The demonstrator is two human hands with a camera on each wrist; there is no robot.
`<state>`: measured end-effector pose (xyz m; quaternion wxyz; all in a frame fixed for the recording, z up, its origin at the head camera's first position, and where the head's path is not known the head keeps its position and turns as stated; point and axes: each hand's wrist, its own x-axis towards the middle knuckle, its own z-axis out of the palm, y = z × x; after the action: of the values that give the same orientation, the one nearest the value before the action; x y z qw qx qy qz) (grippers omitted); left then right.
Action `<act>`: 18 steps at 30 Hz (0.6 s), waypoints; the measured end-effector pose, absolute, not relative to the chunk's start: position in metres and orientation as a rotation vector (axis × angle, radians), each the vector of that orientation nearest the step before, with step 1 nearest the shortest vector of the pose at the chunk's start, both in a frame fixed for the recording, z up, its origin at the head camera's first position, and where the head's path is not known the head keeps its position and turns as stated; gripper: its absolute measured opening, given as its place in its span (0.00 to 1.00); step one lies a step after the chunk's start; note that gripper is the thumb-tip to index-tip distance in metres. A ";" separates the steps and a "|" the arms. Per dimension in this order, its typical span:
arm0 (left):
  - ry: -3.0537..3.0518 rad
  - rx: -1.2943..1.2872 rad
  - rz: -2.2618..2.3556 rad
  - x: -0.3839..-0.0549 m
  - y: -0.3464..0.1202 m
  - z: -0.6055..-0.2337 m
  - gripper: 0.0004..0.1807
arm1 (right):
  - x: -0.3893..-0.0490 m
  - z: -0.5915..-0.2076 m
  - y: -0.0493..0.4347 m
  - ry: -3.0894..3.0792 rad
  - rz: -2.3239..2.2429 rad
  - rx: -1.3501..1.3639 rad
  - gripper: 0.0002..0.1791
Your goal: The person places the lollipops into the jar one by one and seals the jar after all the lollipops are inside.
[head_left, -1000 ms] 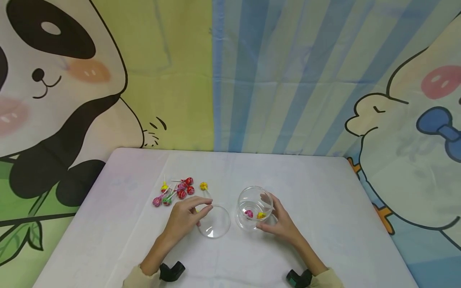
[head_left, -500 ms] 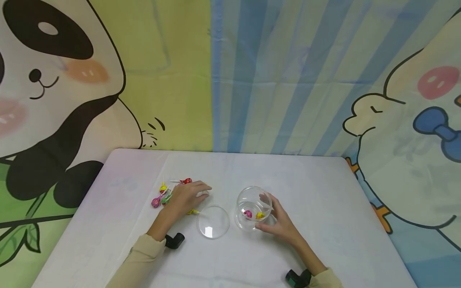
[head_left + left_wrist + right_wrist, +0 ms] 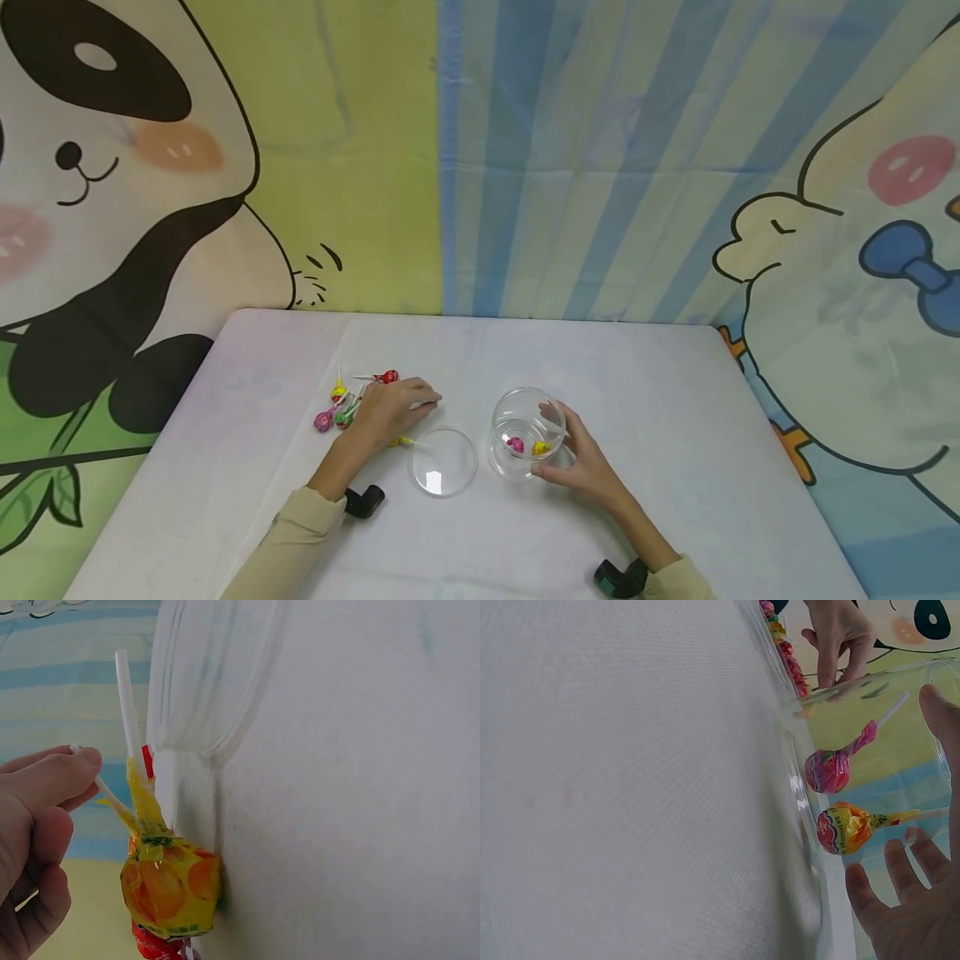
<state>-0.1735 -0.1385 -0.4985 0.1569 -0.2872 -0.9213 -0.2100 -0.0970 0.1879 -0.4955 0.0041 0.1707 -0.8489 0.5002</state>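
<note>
"So, which hand was nearer the loose lollipops [image 3: 344, 418]?"

"The left hand [image 3: 390, 412]. It sat over the right edge of the cluster and hid part of it. The right hand [image 3: 585, 458] was well apart from them, at the clear jar [image 3: 525, 412]."

"Was the left one holding anything?"

"Yes, a narrow pinch. From the left wrist, a thin white stick showed between thumb and fingertip, and it ran down to a yellow-tailed lollipop [image 3: 114, 801]."

"How did its long axis lie?"

"Aslant, I'd say. The stick end was up at the fingers, and the other end sloped down and leftward behind the front yellow lollipop [image 3: 171, 892]. That one hid the candy, so I couldn't tell whether it touched the table [image 3: 637, 400]."

"And where was all that from the jar?"

"That sideways relation mattered most, to my eye: the pinched stick was on the jar's left, with the clear disc [image 3: 434, 481] flat between them, a little nearer the person. The jar stood on the right, mouth up."

"What about the right hand?"

"It curved round the jar's right side, thumb toward the person. Inside, a pink lollipop [image 3: 829, 771] and an orange-yellow lollipop [image 3: 844, 829] lay near each other, the left hand beyond the far wall."
</note>
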 end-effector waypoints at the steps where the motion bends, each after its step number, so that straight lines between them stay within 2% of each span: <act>1: -2.621 -0.818 -0.600 -0.174 -0.139 -0.499 0.11 | -0.096 -0.491 0.187 -2.661 1.564 0.540 0.50; 8: -2.502 -0.751 -0.664 -0.175 -0.139 -0.503 0.09 | -0.094 -0.484 0.186 -2.652 1.582 0.564 0.51; 18: -2.498 -0.520 -0.617 -0.171 -0.146 -0.495 0.05 | -0.095 -0.485 0.187 -2.640 1.592 0.581 0.51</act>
<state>-0.1713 -0.1463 -0.4950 0.2553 -0.1916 -0.9200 -0.2273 -0.0946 0.1871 -0.4848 0.0020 0.1852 -0.8415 0.5074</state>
